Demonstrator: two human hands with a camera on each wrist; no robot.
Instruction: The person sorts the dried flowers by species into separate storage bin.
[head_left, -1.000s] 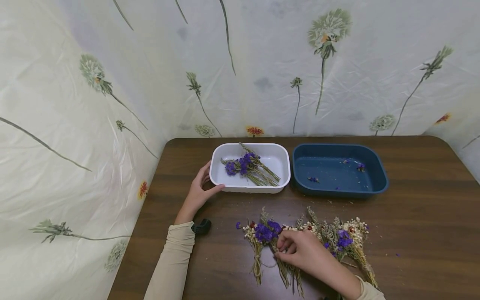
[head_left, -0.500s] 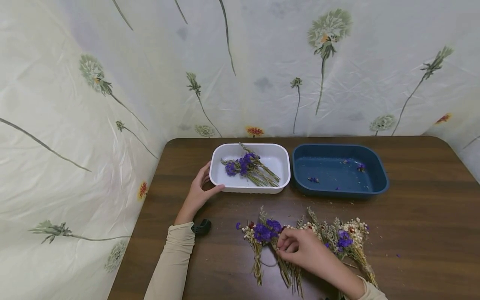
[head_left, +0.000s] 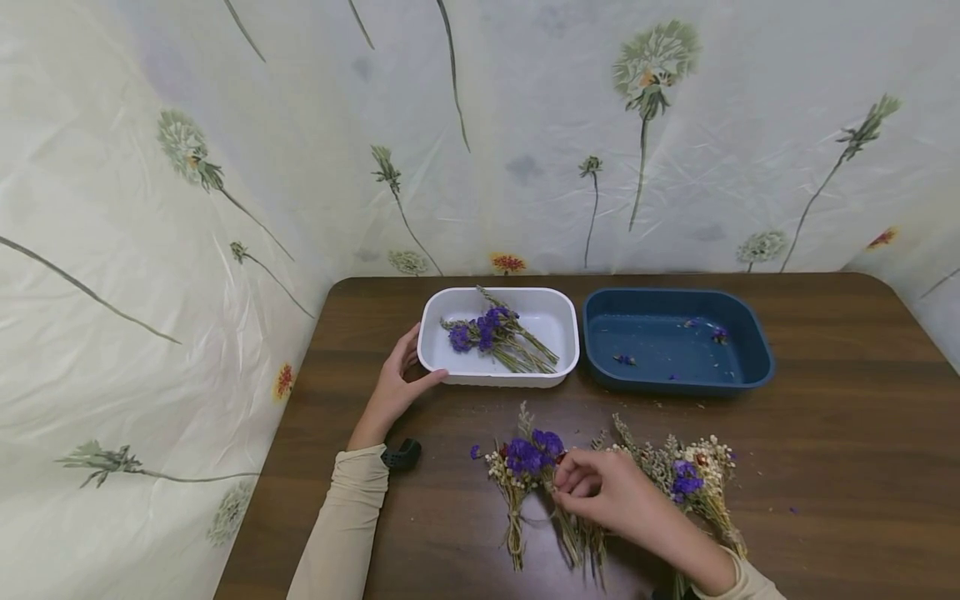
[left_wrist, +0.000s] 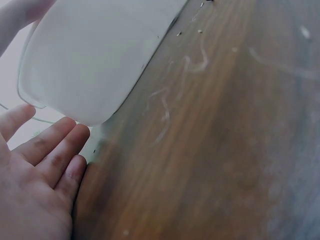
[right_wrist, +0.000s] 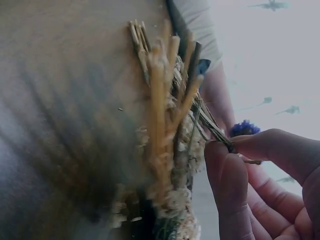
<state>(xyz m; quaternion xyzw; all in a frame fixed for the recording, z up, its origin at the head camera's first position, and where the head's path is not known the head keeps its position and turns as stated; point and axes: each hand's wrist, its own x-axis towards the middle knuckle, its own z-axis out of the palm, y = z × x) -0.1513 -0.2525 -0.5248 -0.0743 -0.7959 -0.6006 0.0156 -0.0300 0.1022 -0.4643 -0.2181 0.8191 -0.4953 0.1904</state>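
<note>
Right grip (head_left: 600, 493) pinching dried purple flower stem (right_wrist: 212, 127), thin, greenish.

The left hand (head_left: 393, 387) lies on the table with its arm stretched forward in a pale sleeve, fingers straight and relaxed, thumb spread apart to the right; the wrist view shows the fingers (left_wrist: 55, 150) lying side by side, palm open. The right hand (head_left: 603, 496) reaches in from the lower right, forearm angled leftward, its fingers curled inward, thumb and fingertips (right_wrist: 227, 172) pinched together around thin stems.
</note>
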